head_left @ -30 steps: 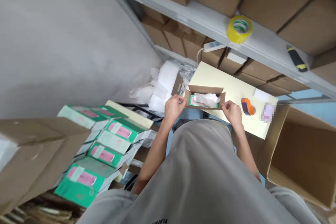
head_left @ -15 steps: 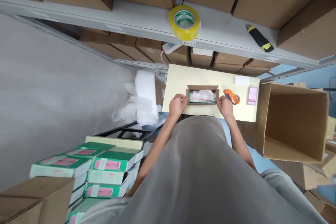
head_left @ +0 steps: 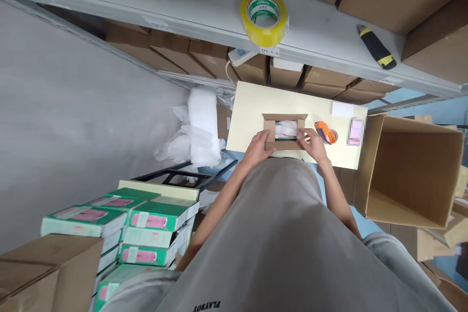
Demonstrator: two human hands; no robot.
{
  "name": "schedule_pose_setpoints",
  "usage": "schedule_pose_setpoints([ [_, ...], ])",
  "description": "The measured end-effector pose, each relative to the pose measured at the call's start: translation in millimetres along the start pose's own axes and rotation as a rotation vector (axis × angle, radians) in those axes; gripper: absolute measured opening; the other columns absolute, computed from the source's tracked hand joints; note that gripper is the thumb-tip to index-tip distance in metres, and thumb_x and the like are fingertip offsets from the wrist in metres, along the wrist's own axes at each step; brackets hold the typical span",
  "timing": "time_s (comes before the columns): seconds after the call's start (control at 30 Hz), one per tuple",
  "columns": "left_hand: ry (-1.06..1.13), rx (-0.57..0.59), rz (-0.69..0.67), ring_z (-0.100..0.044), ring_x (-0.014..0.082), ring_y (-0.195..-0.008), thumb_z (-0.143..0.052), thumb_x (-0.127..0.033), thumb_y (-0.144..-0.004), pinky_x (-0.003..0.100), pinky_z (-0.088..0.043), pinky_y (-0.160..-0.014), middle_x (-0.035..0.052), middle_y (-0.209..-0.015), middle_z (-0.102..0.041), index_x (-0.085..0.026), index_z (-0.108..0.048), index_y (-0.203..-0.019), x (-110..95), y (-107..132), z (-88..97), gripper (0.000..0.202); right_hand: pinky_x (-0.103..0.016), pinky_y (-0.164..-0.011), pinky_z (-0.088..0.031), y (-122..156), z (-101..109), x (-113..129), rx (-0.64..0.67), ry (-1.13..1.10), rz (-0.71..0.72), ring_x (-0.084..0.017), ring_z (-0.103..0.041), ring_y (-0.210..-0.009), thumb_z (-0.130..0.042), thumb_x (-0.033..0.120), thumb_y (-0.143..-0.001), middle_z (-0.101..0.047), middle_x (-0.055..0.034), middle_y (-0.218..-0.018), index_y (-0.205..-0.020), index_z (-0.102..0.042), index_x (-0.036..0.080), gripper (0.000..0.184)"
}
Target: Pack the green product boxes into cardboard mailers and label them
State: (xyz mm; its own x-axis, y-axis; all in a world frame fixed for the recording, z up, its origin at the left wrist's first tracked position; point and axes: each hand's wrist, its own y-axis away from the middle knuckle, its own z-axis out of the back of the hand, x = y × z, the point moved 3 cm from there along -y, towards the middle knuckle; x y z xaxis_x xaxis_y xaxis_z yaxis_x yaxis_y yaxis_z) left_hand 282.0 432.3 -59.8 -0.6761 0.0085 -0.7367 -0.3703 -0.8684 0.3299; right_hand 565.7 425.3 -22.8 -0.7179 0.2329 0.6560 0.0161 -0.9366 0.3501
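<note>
A small cardboard box (head_left: 287, 146) sits on the cream tabletop with its two short end flaps folded inward. Crumpled white wrapping (head_left: 286, 127) shows through the gap between them, and a strip of green lies under it. At the box's near left corner, my left hand (head_left: 258, 149) grips the cardboard, fingers on the left flap and thumb along the near flap. My right hand (head_left: 313, 144) has bent fingers closed on the right flap by the near right corner. Just right of that hand lies an orange tape dispenser (head_left: 324, 132).
A yellow tape roll (head_left: 263, 18) and a black-yellow utility knife (head_left: 376, 47) rest on the grey shelf. Right of the table (head_left: 252, 102) stands a large open carton (head_left: 413, 170). Green-and-white boxes (head_left: 153, 219) are stacked at lower left, white foam wrap (head_left: 203, 126) beside the table.
Both short end flaps of the box have been folded in over the wrapping. My left hand has shifted right to the near left corner, and the near flap now tilts toward me.
</note>
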Motion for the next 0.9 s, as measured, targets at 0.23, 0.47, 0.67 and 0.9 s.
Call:
schedule_pose_setpoints([
  [0.23, -0.05, -0.053, 0.031, -0.069, 0.0376, -0.138, -0.077, -0.032, -0.103, 0.054, -0.054, -0.125, 0.0173, -0.155, -0.07, -0.022, -0.059, -0.162, 2, -20, 2.9, 0.063, -0.057, -0.13, -0.051, -4, -15, -9, 0.138, 0.209, 0.133, -0.04, -0.064, -0.149, -0.077, 0.036, -0.104, -0.071, -0.0191, -0.16, -0.153, -0.071, 0.017, 0.053],
  [0.47, -0.134, -0.284, -0.022, -0.044, 0.0431, -0.168, -0.08, -0.02, -0.094, 0.056, -0.048, -0.133, 0.0265, -0.184, -0.035, -0.017, -0.033, -0.177, -5, -47, 13.8, 0.096, -0.056, -0.114, -0.061, -24, 3, -13, -0.145, 0.235, -0.008, -0.04, -0.068, -0.14, -0.062, 0.032, -0.104, -0.056, -0.0256, -0.168, -0.178, -0.042, 0.016, 0.078],
  [0.67, -0.137, -0.332, -0.069, -0.054, 0.039, -0.157, -0.069, -0.021, -0.104, 0.057, -0.047, -0.135, 0.023, -0.162, -0.058, -0.019, -0.065, -0.145, -14, -39, 12.7, 0.041, -0.052, -0.114, -0.06, -27, 8, -10, -0.157, 0.201, 0.077, -0.038, -0.07, -0.133, -0.06, 0.039, -0.111, -0.071, -0.0226, -0.147, -0.143, -0.071, 0.016, 0.041],
  [0.9, 0.003, -0.276, 0.068, -0.072, 0.0277, -0.128, -0.058, -0.032, -0.114, 0.043, -0.059, -0.117, 0.0151, -0.143, -0.066, -0.023, -0.075, -0.126, 3, -32, -0.9, 0.022, -0.04, -0.102, -0.063, -25, -3, -25, -0.118, 0.085, -0.038, -0.028, -0.078, -0.112, -0.058, 0.032, -0.113, -0.08, -0.0167, -0.13, -0.124, -0.078, 0.017, 0.027],
])
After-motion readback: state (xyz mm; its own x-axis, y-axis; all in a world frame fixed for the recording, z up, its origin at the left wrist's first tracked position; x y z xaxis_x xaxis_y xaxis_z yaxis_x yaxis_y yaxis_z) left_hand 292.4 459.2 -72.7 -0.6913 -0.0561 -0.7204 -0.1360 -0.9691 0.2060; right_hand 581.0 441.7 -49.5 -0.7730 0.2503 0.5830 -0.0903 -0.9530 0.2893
